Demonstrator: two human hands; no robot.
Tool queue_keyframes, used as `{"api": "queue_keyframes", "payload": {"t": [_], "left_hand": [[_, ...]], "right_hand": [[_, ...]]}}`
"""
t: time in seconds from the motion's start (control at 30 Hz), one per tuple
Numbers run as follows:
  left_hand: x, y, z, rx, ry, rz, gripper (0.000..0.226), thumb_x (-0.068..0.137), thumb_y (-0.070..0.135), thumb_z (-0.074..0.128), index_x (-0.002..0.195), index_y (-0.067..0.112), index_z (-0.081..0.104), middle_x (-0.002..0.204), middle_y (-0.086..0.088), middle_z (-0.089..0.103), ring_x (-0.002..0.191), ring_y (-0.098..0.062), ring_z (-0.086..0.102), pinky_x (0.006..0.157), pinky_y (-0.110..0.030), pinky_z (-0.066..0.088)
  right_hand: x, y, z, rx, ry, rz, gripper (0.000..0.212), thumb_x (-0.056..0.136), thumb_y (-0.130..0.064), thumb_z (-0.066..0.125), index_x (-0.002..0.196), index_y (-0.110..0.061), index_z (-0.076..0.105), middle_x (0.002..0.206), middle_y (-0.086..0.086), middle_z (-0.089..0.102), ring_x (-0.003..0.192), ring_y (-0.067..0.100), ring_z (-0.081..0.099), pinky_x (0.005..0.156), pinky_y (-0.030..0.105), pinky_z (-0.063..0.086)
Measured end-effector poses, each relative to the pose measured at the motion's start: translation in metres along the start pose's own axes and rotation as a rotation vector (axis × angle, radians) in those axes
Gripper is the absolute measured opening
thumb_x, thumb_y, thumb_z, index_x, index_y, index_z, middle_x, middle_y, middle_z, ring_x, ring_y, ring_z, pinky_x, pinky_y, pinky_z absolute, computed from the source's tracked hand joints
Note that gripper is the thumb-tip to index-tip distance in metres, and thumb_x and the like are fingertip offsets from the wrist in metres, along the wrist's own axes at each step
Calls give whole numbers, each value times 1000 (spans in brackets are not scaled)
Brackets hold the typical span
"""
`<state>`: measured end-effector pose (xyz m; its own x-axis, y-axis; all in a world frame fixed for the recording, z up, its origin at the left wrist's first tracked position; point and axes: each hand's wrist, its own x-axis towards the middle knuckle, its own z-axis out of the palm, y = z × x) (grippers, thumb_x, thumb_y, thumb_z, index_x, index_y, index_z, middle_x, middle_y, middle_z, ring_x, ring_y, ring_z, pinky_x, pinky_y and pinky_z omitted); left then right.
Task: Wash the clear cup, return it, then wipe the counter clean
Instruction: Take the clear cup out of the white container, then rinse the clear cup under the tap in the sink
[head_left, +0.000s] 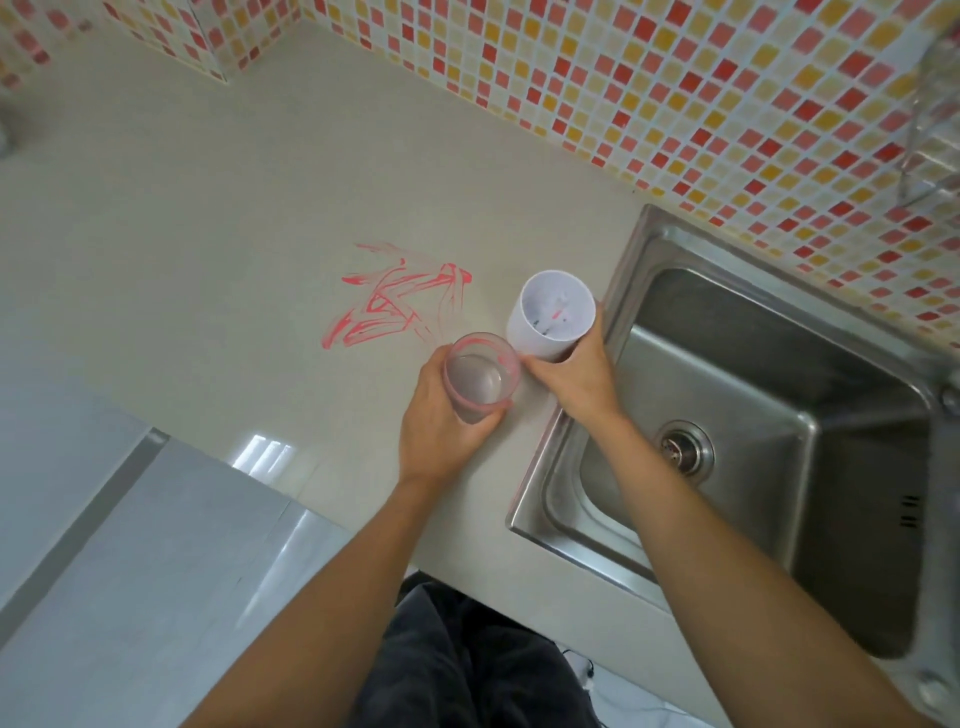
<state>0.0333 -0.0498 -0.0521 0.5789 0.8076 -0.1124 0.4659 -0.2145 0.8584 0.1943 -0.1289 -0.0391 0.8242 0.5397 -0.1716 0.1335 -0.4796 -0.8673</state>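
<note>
Beige counter by the steel sink: my left hand grips the clear cup, my right hand grips the white cup. The clear cup looks wet, so it could slip.

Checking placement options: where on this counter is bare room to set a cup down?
Bare: the counter left of the red smear, and the strip between smear and tiled wall. Crowded: by the sink rim, where the left hand holds the clear cup and the right hand the white cup.
</note>
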Motion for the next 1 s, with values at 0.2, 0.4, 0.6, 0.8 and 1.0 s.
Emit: {"api": "queue_keyframes", "payload": {"t": [0.2,0.4,0.6,0.8,1.0], "left_hand": [[-2,1,1,-3,-14,0,84,65,52,81,134,31,37,132,11,52,120,-14,55,94,-28,46],[-13,3,-1,-86,2,31,81,65,47,85,130,31,39,128,12,52,116,-7,53,100,-30,46],[-61,30,35,-63,-133,123,82,67,31,87,132,28,38,129,5,48,118,-11,50,102,-33,47],[-83,68,85,183,-376,522,64,65,18,87,118,21,53,111,9,53,103,-5,52,95,-24,47],[-73,66,136,706,-400,814,72,71,52,71,129,17,47,127,-3,54,115,-24,51,97,-37,42]], "right_hand": [[-52,8,-24,-124,97,21,106,77,-24,78,153,-30,5,152,-17,25,134,-6,23,110,14,22],[-155,90,-77,-479,95,149,81,94,-48,51,153,-29,-1,161,-7,4,147,11,-1,118,43,19],[-197,133,-121,-674,100,250,66,100,-51,27,154,-21,5,161,-5,5,145,11,-5,115,35,7],[-209,159,-160,-790,149,374,62,102,-41,14,152,-7,5,161,7,3,148,19,-3,121,38,1],[-208,178,-185,-818,131,424,64,102,-42,19,153,-8,3,162,6,0,148,18,-3,121,39,0]]}}
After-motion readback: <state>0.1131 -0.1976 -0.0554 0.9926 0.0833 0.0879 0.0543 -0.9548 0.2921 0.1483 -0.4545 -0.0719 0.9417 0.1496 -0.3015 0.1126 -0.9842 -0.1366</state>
